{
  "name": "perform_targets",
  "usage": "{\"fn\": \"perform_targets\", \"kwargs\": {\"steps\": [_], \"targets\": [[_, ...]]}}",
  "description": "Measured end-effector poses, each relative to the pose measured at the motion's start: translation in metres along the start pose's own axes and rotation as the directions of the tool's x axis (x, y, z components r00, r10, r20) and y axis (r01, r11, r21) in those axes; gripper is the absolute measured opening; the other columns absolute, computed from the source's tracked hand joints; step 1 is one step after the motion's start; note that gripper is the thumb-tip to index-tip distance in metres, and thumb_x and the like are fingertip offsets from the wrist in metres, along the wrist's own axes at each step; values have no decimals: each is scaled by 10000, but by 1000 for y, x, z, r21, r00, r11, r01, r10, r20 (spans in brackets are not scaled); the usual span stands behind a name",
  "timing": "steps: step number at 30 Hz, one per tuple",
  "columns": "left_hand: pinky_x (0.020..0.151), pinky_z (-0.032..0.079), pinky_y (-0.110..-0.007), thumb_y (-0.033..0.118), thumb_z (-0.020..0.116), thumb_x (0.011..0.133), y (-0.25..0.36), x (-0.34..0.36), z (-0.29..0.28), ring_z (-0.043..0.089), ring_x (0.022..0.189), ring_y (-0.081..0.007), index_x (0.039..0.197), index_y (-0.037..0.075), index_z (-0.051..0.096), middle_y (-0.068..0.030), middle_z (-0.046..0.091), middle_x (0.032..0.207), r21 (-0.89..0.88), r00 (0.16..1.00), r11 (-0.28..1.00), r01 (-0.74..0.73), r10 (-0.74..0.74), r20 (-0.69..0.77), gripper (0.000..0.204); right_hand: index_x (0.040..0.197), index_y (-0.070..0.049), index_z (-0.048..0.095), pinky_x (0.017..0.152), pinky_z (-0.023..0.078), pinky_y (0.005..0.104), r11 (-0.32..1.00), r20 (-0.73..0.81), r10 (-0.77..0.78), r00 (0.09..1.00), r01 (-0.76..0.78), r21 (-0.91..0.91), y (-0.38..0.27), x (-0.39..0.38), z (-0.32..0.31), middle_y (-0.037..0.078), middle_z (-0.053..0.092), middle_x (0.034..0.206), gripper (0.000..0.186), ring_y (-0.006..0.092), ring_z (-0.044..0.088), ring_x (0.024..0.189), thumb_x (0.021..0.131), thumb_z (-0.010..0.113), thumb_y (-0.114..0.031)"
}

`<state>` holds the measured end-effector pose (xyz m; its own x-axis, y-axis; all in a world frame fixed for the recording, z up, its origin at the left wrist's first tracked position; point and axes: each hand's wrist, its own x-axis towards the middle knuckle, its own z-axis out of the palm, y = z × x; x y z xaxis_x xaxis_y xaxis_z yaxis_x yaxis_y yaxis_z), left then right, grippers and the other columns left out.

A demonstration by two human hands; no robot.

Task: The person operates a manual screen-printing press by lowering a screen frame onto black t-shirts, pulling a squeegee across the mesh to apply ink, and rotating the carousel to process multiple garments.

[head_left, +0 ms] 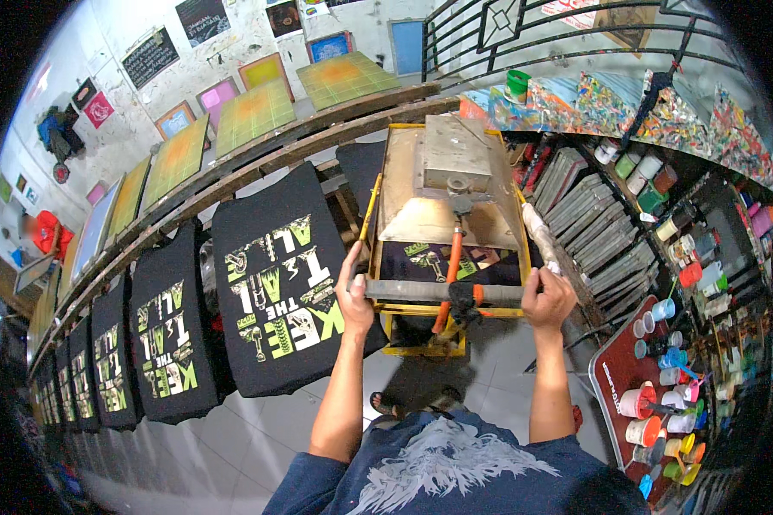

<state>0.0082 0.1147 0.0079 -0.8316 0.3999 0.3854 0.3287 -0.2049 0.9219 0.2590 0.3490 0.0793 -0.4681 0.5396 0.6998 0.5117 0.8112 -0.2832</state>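
A grey padded bar (404,291) runs crosswise in front of me on a yellow metal frame (425,350). My left hand (355,294) is closed around its left end, and my right hand (548,298) is wrapped around the right end. Beyond the bar is a worn metal heater hood (404,219) with a box-shaped top (457,153). An orange rod (454,257) with black wrapping at its lower part rises from the bar's middle toward the hood. Below the hood's near edge shows part of a black printed shirt (498,268); the hood hides the rest.
Black shirts with green and white prints (275,283) lie on boards in a row at left. Screen frames (258,116) lean behind a wooden rail. Stacked frames (605,210) and a red tray (610,369) of paint cups stand at right. A person in red (50,233) is far left.
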Motion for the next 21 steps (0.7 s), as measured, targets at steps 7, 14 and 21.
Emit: {"fn": "perform_targets", "kwargs": {"steps": [7,14,21], "targets": [[535,351,-273,523,421,992,15,-7,4,436,604,-82,1549,-10,445,32,454,668,43,994,995,94,-92,-51,771,666,-55,557,587,461,497,990,57,-27,998,19,137,-2,8,-11,170,613,635,331,394,619,608,923,660,-235],[567,349,-250,355,426,965,26,-47,-7,407,636,-82,1555,41,465,24,445,734,23,973,980,196,-191,-132,670,644,-79,540,561,482,478,981,56,-105,993,94,168,4,0,-21,155,598,602,336,367,623,572,907,666,-246],[446,328,-261,379,426,949,67,-127,-1,395,495,-78,1584,40,407,21,451,624,-54,930,975,218,-224,-290,720,630,-117,513,562,513,450,933,34,-251,967,232,276,16,-4,-31,115,603,590,307,319,648,564,864,678,-228]]}}
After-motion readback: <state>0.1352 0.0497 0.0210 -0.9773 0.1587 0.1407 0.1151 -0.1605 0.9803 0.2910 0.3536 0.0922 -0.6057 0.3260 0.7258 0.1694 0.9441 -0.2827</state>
